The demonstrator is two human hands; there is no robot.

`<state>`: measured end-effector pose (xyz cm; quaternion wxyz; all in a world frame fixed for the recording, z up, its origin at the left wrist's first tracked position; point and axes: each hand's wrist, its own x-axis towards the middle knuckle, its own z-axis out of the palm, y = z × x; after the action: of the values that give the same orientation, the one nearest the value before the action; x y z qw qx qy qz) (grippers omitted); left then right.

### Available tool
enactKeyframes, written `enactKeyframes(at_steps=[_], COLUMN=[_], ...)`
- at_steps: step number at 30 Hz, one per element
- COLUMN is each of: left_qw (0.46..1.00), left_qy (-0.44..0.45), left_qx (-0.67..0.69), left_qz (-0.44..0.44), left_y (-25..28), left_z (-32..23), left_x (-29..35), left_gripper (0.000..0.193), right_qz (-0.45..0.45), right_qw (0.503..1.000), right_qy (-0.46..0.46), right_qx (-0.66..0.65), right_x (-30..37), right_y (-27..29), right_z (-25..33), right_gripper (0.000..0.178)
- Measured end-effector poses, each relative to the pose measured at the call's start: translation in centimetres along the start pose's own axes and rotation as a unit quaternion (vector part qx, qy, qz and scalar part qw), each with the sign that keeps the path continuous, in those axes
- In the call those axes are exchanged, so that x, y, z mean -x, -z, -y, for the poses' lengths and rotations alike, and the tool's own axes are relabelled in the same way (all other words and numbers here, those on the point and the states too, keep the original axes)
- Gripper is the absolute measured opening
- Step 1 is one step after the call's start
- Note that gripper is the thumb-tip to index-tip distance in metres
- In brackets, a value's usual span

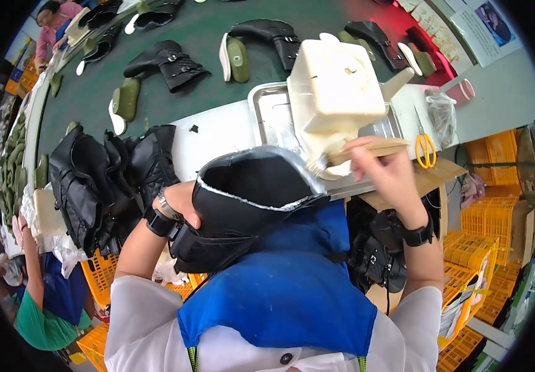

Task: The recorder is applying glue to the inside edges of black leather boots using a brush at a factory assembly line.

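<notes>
My left hand (pixel 184 203) is closed on a black boot upper (pixel 230 214), its open end facing up. A whitish wet band runs round the inner edge of that opening. In my right hand (pixel 386 170) is a brush (pixel 394 146) with a pale wooden handle. Its bristles sit close to the boot opening's right edge and the mouth of a cream plastic container (pixel 342 74); whether they touch either, I cannot tell. That container stands in a metal tray (pixel 264 99) just beyond my hands. The blue apron (pixel 280 297) lies beneath the boot upper.
Several black boot uppers (pixel 84 186) are piled at the left. Along the green conveyor belt (pixel 174 105) lie boots, olive shoe lasts (pixel 128 99) and white soles. Orange-handled scissors (pixel 425 149) lie at the right, above yellow crates (pixel 490 217). A co-worker in green (pixel 47 322) is at lower left, another person at upper left.
</notes>
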<state>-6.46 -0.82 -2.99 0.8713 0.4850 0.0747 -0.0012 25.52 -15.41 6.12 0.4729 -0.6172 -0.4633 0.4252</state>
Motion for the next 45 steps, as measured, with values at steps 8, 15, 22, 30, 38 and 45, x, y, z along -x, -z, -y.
enactKeyframes(at_steps=[8, 15, 22, 30, 38, 45], left_qw=[0.737, 0.475, 0.567, 0.487, 0.525, 0.602], left_qy=[-0.188, -0.281, -0.317, -0.299, -0.342, -0.347], left_qx=[-0.586, -0.755, -0.576, -0.656, -0.583, -0.462], left_qz=[-0.278, -0.354, -0.496, -0.493, -0.516, -0.551], left_y=[-6.5, -4.3, -2.3, -4.4, -2.8, -2.9], left_z=[-7.6, -5.2, -1.8, -2.1, -0.6, -1.8], left_x=[-0.5, -2.4, -1.9, -1.7, -0.5, -3.2], left_gripper=[0.107, 0.078, 0.079, 0.079, 0.075, 0.103], right_qz=[-0.182, -0.134, -0.067, -0.044, 0.004, -0.159], right_qw=[0.973, 0.985, 0.997, 0.965, 0.975, 0.935], right_qy=[0.088, 0.037, 0.000, 0.110, 0.004, 0.024], right_qx=[-0.115, -0.101, 0.045, 0.234, 0.224, 0.316], right_x=[1.0, 1.4, -0.3, -2.0, -0.8, -0.4], right_y=[1.1, -1.5, -5.1, -8.2, -3.2, 1.0], right_z=[-1.2, -2.8, -7.0, -9.0, -6.1, -5.4], right_gripper=[0.020, 0.018, 0.025, 0.019, 0.022, 0.021])
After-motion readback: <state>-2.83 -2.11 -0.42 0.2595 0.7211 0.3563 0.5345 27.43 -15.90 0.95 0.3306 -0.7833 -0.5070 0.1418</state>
